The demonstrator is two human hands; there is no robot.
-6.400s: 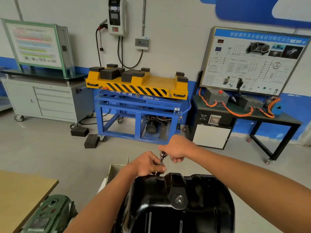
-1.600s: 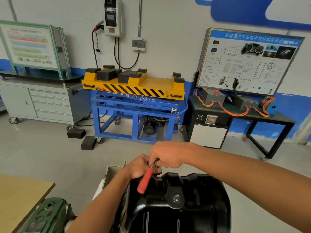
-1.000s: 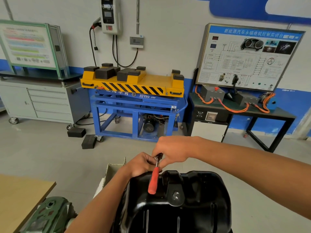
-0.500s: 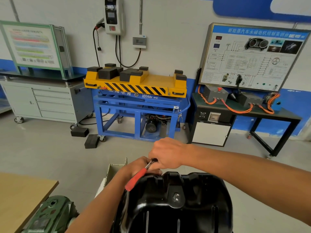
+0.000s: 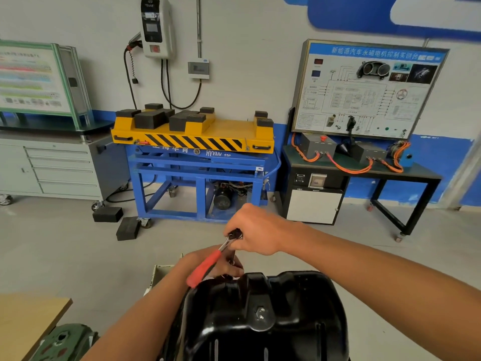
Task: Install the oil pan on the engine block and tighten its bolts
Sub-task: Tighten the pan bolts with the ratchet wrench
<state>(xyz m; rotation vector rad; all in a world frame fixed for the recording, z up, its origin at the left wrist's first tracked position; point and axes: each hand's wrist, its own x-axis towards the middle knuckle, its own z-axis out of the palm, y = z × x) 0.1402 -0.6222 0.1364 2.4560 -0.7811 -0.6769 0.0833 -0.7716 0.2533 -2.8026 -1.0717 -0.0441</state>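
Our ratchet (image 5: 205, 267) now points lower left, not down.
Our right hand (image 5: 256, 231) grips its head, left hand (image 5: 201, 256) its shaft, above the pan (image 5: 260, 303).

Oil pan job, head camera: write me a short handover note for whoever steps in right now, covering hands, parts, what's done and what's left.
Right hand: grips the head of the ratchet wrench; the red handle hangs free, pointing down-left.
Left hand: fingers curled round the shaft under the head, at the far rim of the oil pan.
Done: pan is in place, sump side up; the block beneath is hidden.
Left: finish this far-rim bolt, then check the rest; no bolts are visible.
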